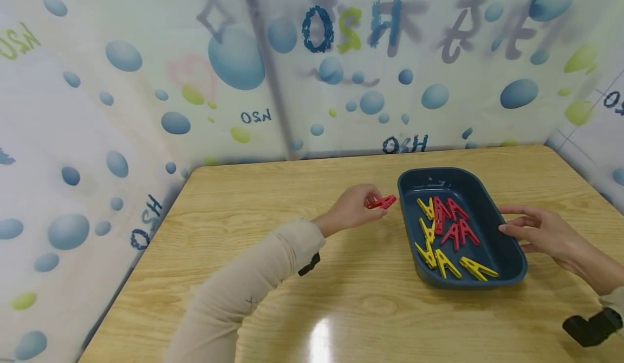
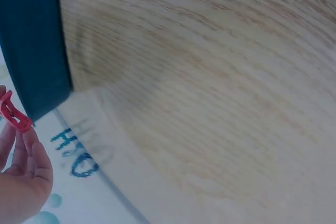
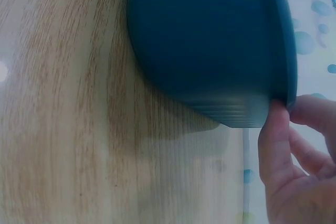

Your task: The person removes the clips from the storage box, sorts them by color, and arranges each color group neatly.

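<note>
My left hand (image 1: 352,208) pinches a red clothespin (image 1: 387,201) just outside the left rim of a dark blue plastic basin (image 1: 469,283). In the left wrist view the same red clothespin (image 2: 20,121) shows at the fingertips, beside the basin wall (image 2: 34,40). Inside the basin lie several yellow clothespins (image 1: 447,264) and several red clothespins (image 1: 456,209); the yellow ones are along the left and near side. At the basin's right side my right hand (image 1: 551,234) holds the rim; the right wrist view shows thumb (image 3: 276,129) and index finger on either side of it.
The basin stands on the right part of a wood-grain table (image 1: 273,200). A patterned curtain (image 1: 312,97) with blue and green spots hangs behind the table and along its left side. Dark bands (image 1: 592,326) are on both wrists.
</note>
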`<state>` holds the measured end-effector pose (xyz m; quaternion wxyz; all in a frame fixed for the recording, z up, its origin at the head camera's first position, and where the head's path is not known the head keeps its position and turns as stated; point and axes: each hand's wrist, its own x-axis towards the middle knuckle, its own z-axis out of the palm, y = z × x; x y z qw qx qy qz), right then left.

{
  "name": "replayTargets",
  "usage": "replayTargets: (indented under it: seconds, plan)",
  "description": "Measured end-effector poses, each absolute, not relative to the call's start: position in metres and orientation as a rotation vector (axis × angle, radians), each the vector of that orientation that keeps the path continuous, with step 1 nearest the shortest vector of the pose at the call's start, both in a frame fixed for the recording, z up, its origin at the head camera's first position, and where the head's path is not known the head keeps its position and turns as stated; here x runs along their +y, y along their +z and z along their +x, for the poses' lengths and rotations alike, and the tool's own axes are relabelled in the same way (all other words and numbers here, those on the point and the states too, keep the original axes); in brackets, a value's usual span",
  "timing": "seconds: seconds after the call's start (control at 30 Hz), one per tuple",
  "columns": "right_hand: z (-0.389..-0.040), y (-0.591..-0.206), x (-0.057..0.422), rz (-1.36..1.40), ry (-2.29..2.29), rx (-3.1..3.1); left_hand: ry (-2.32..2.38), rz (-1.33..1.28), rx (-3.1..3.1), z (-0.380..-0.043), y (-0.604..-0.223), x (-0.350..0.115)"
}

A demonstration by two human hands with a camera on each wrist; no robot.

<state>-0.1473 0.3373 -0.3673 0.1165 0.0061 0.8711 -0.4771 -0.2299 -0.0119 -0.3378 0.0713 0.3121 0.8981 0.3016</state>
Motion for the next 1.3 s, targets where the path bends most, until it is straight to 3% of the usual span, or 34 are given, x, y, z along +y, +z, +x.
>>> replayTargets:
  seconds: [0.73, 1.3]
  plan:
    - [-0.147, -0.365, 0.336, -0.002, -1.42, 2.542, 0.972, 0.425, 2.769, -0.254, -0.382, -0.007]
    - [-0.148, -0.364, 0.333, 0.009, -1.377, 2.562, 1.02, 0.369, 2.74, -0.254, -0.393, -0.007]
